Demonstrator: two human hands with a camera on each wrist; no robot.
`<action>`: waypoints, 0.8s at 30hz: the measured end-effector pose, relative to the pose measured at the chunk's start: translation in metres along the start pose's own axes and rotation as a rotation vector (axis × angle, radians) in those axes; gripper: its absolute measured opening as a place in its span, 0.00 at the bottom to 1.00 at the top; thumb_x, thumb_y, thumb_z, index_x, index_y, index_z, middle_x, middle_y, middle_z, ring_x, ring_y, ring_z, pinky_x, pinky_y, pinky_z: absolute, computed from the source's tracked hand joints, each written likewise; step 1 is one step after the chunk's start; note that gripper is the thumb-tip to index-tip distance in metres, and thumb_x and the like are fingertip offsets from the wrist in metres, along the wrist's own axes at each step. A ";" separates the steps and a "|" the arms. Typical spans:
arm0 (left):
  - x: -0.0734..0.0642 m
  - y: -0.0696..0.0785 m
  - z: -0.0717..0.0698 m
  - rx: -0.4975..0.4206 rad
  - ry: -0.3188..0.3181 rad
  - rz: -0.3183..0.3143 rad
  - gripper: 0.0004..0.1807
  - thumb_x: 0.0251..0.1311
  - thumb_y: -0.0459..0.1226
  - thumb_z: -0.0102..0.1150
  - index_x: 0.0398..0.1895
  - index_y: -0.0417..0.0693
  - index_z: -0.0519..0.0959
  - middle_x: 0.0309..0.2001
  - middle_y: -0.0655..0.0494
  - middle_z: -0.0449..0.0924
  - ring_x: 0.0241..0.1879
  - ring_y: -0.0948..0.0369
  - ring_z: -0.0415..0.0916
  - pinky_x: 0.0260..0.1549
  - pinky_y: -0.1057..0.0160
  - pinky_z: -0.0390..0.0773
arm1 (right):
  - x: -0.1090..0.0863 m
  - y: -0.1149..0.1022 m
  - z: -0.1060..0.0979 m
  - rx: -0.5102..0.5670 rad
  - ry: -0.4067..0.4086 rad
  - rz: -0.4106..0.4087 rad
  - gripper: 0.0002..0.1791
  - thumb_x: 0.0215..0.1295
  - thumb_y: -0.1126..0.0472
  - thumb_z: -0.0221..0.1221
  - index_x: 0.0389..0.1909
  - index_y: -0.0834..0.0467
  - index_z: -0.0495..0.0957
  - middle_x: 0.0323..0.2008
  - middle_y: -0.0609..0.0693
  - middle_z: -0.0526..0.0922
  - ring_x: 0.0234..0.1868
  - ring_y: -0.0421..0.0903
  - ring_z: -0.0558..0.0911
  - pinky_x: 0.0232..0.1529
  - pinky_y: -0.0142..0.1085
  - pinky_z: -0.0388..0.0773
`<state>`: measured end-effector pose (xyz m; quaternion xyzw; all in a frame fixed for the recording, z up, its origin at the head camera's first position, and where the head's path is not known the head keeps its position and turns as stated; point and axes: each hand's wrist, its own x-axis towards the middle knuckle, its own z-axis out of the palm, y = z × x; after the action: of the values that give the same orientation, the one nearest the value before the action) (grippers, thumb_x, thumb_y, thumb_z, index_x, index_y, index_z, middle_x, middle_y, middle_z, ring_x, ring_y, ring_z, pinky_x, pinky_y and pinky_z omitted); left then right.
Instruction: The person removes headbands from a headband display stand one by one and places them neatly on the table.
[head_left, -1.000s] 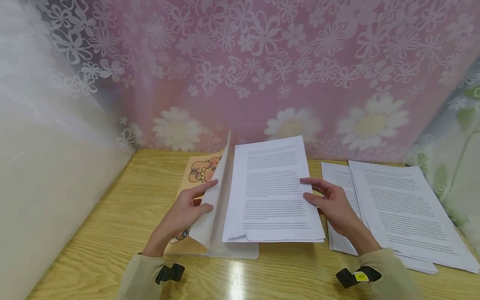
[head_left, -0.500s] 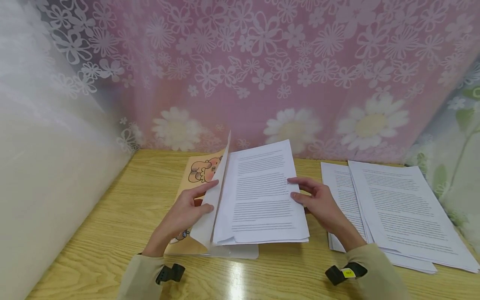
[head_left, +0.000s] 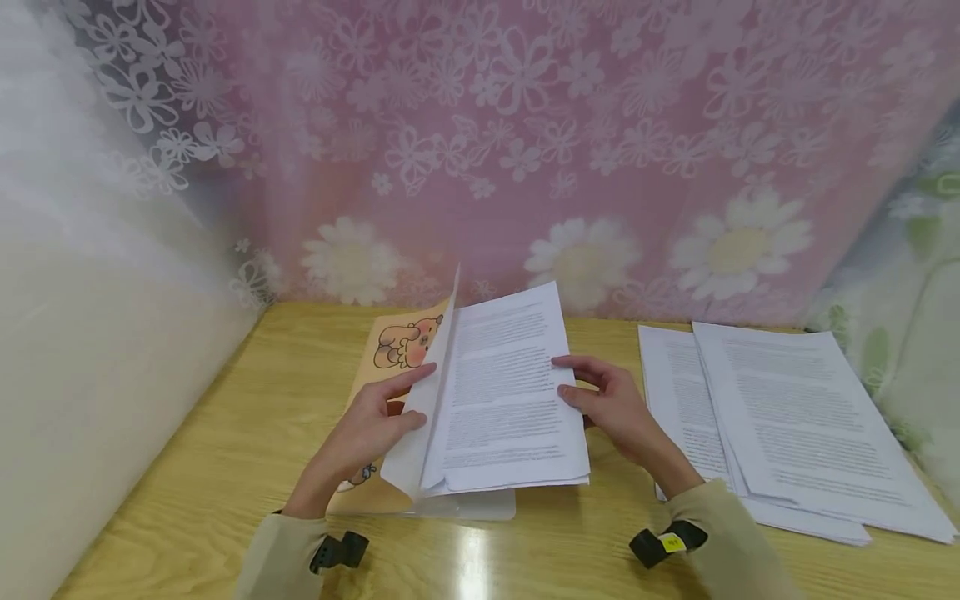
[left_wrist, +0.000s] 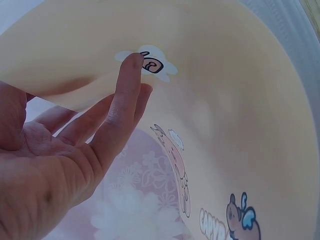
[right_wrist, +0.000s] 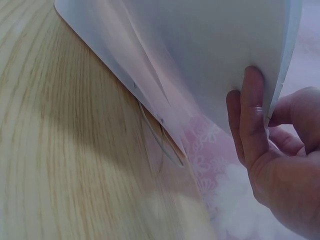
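Note:
An orange folder point(head_left: 375, 497) printed with cartoon animals lies on the table, its cover raised. My left hand point(head_left: 375, 417) holds this cover up, thumb and index finger over its pale inner side. The left wrist view shows fingers of the left hand point(left_wrist: 85, 150) against the printed cover point(left_wrist: 225, 100). A stack of printed sheets point(head_left: 502, 400) slants into the folder, its left edge hidden behind the cover. My right hand point(head_left: 611, 408) pinches the stack's right edge. In the right wrist view, the right hand point(right_wrist: 280, 145) has fingers behind the sheets point(right_wrist: 210, 55) and its thumb on the other face.
More printed sheets point(head_left: 810, 417) lie in overlapping piles on the right of the wooden table point(head_left: 195, 467). Behind the table hangs a pink flowered curtain point(head_left: 465, 208). A pale wall-like sheet point(head_left: 112, 317) borders the left side.
My right hand has moved left with the stack, and its left edge has slid behind the raised cover. The left hand keeps its place on the cover.

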<state>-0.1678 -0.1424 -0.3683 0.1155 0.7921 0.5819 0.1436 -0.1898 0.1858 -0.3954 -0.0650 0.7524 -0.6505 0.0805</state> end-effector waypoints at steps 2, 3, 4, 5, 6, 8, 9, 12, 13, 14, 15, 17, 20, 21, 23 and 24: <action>-0.001 0.000 0.000 0.002 0.000 -0.003 0.32 0.61 0.31 0.50 0.68 0.65 0.64 0.63 0.53 0.69 0.45 0.49 0.80 0.32 0.58 0.81 | 0.001 0.001 0.004 0.005 0.001 0.006 0.24 0.63 0.62 0.59 0.61 0.55 0.70 0.58 0.59 0.72 0.36 0.46 0.85 0.30 0.43 0.83; -0.001 0.000 0.000 0.003 -0.001 -0.004 0.32 0.61 0.31 0.50 0.69 0.65 0.64 0.63 0.52 0.69 0.45 0.49 0.80 0.33 0.58 0.81 | 0.001 0.002 0.005 0.010 -0.001 0.006 0.24 0.63 0.62 0.59 0.61 0.55 0.71 0.58 0.60 0.72 0.36 0.47 0.85 0.30 0.43 0.83; -0.001 0.000 0.000 0.008 0.001 -0.002 0.32 0.61 0.31 0.50 0.69 0.65 0.64 0.63 0.52 0.69 0.44 0.49 0.80 0.32 0.58 0.81 | 0.001 0.002 0.007 0.013 -0.002 0.003 0.24 0.63 0.62 0.59 0.61 0.55 0.71 0.58 0.60 0.72 0.36 0.47 0.85 0.29 0.43 0.83; -0.001 0.000 0.001 0.008 0.000 -0.002 0.32 0.61 0.31 0.50 0.69 0.65 0.64 0.63 0.52 0.69 0.44 0.49 0.80 0.32 0.58 0.81 | 0.001 0.002 0.009 0.013 -0.002 0.002 0.24 0.63 0.63 0.59 0.61 0.55 0.71 0.58 0.60 0.73 0.36 0.47 0.85 0.29 0.43 0.83; -0.001 0.000 0.001 0.010 0.001 -0.002 0.32 0.61 0.31 0.50 0.69 0.65 0.64 0.63 0.52 0.70 0.44 0.49 0.80 0.32 0.58 0.81 | 0.001 0.002 0.010 0.010 0.000 0.000 0.24 0.63 0.63 0.59 0.61 0.55 0.71 0.58 0.60 0.73 0.36 0.47 0.85 0.29 0.43 0.83; -0.001 0.001 0.001 0.016 0.004 -0.001 0.32 0.61 0.32 0.50 0.68 0.65 0.64 0.63 0.53 0.69 0.43 0.50 0.80 0.31 0.58 0.81 | 0.002 0.002 0.013 0.009 0.002 -0.002 0.23 0.63 0.63 0.59 0.61 0.56 0.71 0.58 0.60 0.73 0.36 0.47 0.85 0.29 0.43 0.83; -0.001 0.001 0.001 0.019 0.005 -0.003 0.32 0.61 0.32 0.50 0.68 0.66 0.64 0.63 0.53 0.69 0.43 0.50 0.80 0.31 0.58 0.81 | 0.002 0.002 0.014 0.007 0.004 -0.002 0.23 0.64 0.63 0.58 0.61 0.56 0.71 0.58 0.60 0.73 0.37 0.48 0.85 0.29 0.43 0.83; -0.001 0.001 0.001 0.033 0.009 0.003 0.32 0.61 0.32 0.50 0.68 0.66 0.64 0.63 0.55 0.69 0.41 0.52 0.80 0.30 0.59 0.80 | 0.003 0.002 0.018 -0.008 0.024 0.000 0.23 0.64 0.63 0.58 0.60 0.56 0.72 0.59 0.59 0.72 0.38 0.48 0.85 0.30 0.40 0.83; 0.000 0.001 0.001 0.039 0.010 0.008 0.32 0.61 0.31 0.50 0.68 0.66 0.64 0.62 0.55 0.70 0.41 0.52 0.79 0.30 0.59 0.80 | 0.004 0.002 0.019 -0.014 0.031 0.000 0.22 0.64 0.63 0.58 0.60 0.55 0.72 0.60 0.59 0.72 0.39 0.48 0.84 0.30 0.39 0.83; 0.000 0.001 0.001 0.049 0.014 0.012 0.32 0.61 0.31 0.50 0.68 0.66 0.64 0.62 0.55 0.70 0.41 0.53 0.79 0.30 0.60 0.79 | 0.004 0.001 0.020 -0.018 0.037 -0.001 0.22 0.64 0.63 0.58 0.60 0.55 0.72 0.60 0.58 0.72 0.39 0.49 0.84 0.30 0.38 0.83; 0.000 0.001 0.001 0.060 0.017 0.016 0.32 0.60 0.32 0.50 0.68 0.66 0.64 0.62 0.56 0.70 0.40 0.54 0.79 0.30 0.60 0.79 | 0.005 0.002 0.021 -0.022 0.040 -0.001 0.22 0.64 0.63 0.58 0.60 0.55 0.72 0.60 0.58 0.72 0.40 0.49 0.84 0.30 0.38 0.83; 0.001 0.001 0.002 0.083 0.025 0.023 0.32 0.60 0.32 0.50 0.68 0.67 0.64 0.62 0.56 0.71 0.40 0.55 0.78 0.30 0.61 0.78 | 0.006 0.001 0.024 -0.026 0.042 -0.003 0.22 0.64 0.63 0.57 0.60 0.54 0.72 0.60 0.57 0.72 0.40 0.49 0.84 0.31 0.38 0.83; 0.001 0.003 0.002 0.105 0.035 0.021 0.32 0.60 0.32 0.50 0.67 0.69 0.64 0.62 0.57 0.70 0.40 0.55 0.78 0.30 0.61 0.78 | 0.007 0.002 0.028 -0.024 0.037 -0.013 0.22 0.65 0.64 0.57 0.60 0.55 0.72 0.60 0.58 0.72 0.41 0.50 0.84 0.33 0.40 0.84; 0.001 0.003 0.002 0.110 0.036 0.020 0.32 0.60 0.32 0.50 0.67 0.69 0.64 0.62 0.56 0.70 0.40 0.56 0.78 0.30 0.62 0.77 | 0.008 0.002 0.029 -0.021 0.035 -0.016 0.22 0.65 0.64 0.57 0.60 0.55 0.72 0.59 0.58 0.72 0.41 0.50 0.84 0.33 0.40 0.84; 0.001 0.004 0.002 0.114 0.038 0.018 0.32 0.60 0.32 0.50 0.67 0.69 0.64 0.61 0.56 0.71 0.40 0.56 0.78 0.30 0.62 0.77 | 0.009 0.002 0.032 -0.017 0.033 -0.027 0.22 0.65 0.65 0.56 0.60 0.55 0.72 0.59 0.59 0.72 0.41 0.50 0.84 0.33 0.41 0.84; 0.001 0.004 0.002 0.119 0.039 0.019 0.32 0.60 0.32 0.50 0.68 0.68 0.64 0.62 0.57 0.71 0.41 0.56 0.78 0.31 0.62 0.76 | 0.009 0.003 0.033 -0.019 0.036 -0.031 0.22 0.65 0.65 0.56 0.60 0.56 0.72 0.59 0.59 0.73 0.40 0.50 0.84 0.32 0.41 0.84</action>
<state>-0.1675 -0.1388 -0.3648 0.1201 0.8267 0.5373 0.1157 -0.1919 0.1523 -0.4030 -0.0657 0.7587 -0.6456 0.0565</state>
